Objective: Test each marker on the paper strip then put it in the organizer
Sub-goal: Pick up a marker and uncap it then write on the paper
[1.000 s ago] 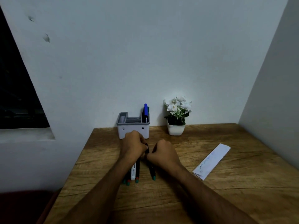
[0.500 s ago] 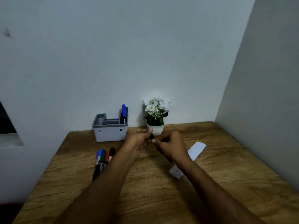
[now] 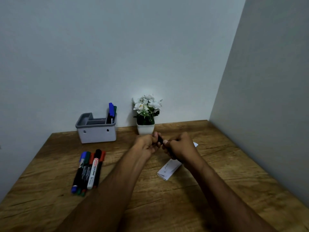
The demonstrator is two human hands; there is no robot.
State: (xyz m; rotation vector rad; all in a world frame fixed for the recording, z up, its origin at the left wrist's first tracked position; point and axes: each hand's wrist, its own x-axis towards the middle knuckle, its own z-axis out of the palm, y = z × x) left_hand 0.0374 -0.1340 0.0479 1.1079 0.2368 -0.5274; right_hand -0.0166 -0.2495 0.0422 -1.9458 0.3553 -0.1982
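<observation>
Both hands hold one black marker (image 3: 160,139) above the table, in front of the flower pot. My left hand (image 3: 148,144) pinches its cap end; my right hand (image 3: 179,148) grips its barrel, which is mostly hidden in the fist. The white paper strip (image 3: 168,169) lies on the table under my right hand, partly covered by it, with a few pen marks on it. Several markers (image 3: 88,171) lie side by side at the left. The grey organizer (image 3: 97,131) stands at the back wall with a blue and a green marker (image 3: 111,113) upright in its right compartment.
A small white pot with white flowers (image 3: 145,114) stands at the back, just right of the organizer. The wooden table (image 3: 167,206) meets a wall behind and another wall on the right. Its left edge runs close to the row of markers.
Both hands lifted a black marker from the row and carried it right, over the paper strip. My view swung right as well, and the row of markers now lies uncovered at the left.
</observation>
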